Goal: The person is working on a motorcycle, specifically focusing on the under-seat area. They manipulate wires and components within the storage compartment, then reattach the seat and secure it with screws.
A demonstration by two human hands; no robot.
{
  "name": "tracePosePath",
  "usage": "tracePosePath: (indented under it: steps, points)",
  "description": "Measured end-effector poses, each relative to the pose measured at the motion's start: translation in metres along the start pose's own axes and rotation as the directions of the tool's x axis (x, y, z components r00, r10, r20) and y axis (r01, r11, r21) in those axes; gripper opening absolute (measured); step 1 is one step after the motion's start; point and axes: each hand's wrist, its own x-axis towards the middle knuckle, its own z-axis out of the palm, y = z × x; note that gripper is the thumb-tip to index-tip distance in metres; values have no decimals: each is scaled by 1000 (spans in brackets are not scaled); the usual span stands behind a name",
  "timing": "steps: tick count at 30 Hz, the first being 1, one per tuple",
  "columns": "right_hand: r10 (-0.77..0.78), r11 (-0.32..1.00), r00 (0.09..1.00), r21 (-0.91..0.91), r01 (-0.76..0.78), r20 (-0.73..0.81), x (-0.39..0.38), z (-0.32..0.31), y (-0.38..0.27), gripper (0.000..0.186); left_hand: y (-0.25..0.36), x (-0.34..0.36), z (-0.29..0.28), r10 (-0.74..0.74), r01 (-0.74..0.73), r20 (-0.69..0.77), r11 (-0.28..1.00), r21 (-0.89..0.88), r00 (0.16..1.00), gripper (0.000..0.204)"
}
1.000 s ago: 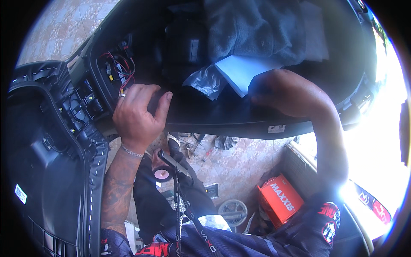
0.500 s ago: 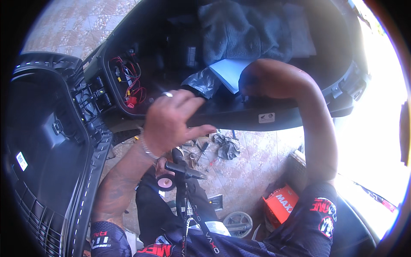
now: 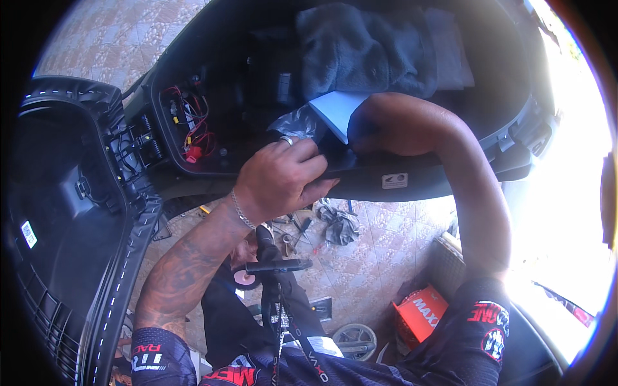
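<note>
My left hand (image 3: 283,170), with a ring and a chain bracelet, is over the near rim of a black under-seat storage box (image 3: 270,168). Its fingers are curled at the lower end of a clear plastic bag (image 3: 296,122), fingertips hidden; the thumb sticks out to the right. Reaching in from the right, my bent right hand (image 3: 399,125) is closed on the right side of a folded pale paper (image 3: 338,112). Deep shadow covers its fingertips. The paper rests against the bag. Just beyond lies a grey cloth (image 3: 367,55).
Red and black wires (image 3: 196,132) fill the box's left end. At left the black seat (image 3: 71,193) hangs open on its hinge. On the tiled floor below are scattered tools (image 3: 293,235), a dark crumpled rag (image 3: 338,225), a grey wheel-shaped part (image 3: 355,341) and an orange-red box (image 3: 421,312).
My left hand has moved slightly right, its fingers now more curled and the thumb nearer them. My right hand has shifted slightly left over the paper.
</note>
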Motion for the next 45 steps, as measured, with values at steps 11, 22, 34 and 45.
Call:
tracePosePath:
  steps: [11,22,34,45]
  points:
    - [-21,990,999,-137,27,44,3,-2,-6,22,0,1,-2,-14,14,17,1000,3,1000,25]
    - [-121,968,989,-213,136,82,-8,-6,0,18,-1,-1,1,-13,12,-41,1000,-17,999,26]
    - [192,952,858,-121,-280,-477,-39,-18,32,25,2,0,2,-64,61,-58,997,-40,996,28]
    - [8,840,797,-428,-333,-603,155,-60,64,18,5,0,1,-83,83,-66,997,-12,994,29]
